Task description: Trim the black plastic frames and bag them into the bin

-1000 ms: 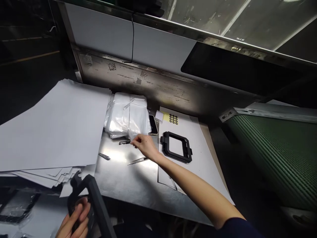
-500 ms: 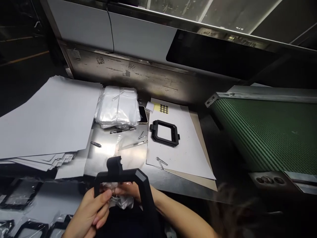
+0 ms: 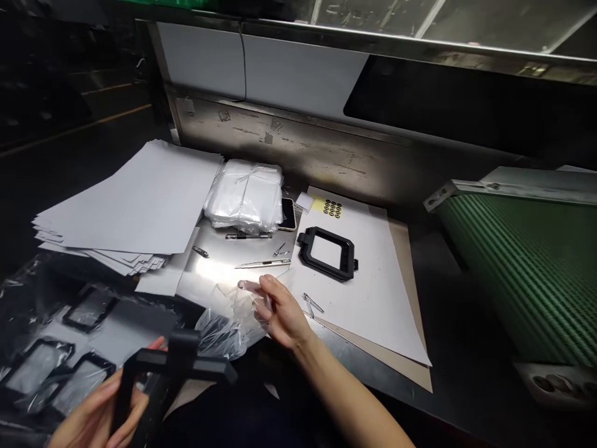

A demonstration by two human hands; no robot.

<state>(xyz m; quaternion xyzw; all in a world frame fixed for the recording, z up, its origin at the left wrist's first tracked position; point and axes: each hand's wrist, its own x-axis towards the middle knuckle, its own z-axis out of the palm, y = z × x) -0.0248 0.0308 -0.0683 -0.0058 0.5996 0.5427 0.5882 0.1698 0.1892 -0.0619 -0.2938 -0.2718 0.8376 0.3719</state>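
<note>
My left hand (image 3: 105, 404) grips a black plastic frame (image 3: 175, 361) by its side, low at the lower left. Out over the table's front edge, my right hand (image 3: 284, 311) pinches a clear plastic bag (image 3: 228, 326), which hangs crumpled to the left of the fingers. A second black frame (image 3: 326, 254) lies flat on white paper (image 3: 373, 298) beyond the right hand. Nail clippers (image 3: 312, 303) rest on the paper near my right wrist.
A tied stack of clear bags (image 3: 247, 196) stands beside a phone (image 3: 288, 214) and a pen (image 3: 249, 236). White sheets (image 3: 140, 199) are piled at left, with bagged frames (image 3: 88, 311) below them. A sticker sheet (image 3: 329, 207) lies behind the frame. A green conveyor belt (image 3: 522, 267) runs at right.
My hands have separated: the left has moved down and left with the frame, the right has lifted the bag out over the table edge. The view has shifted leftward.
</note>
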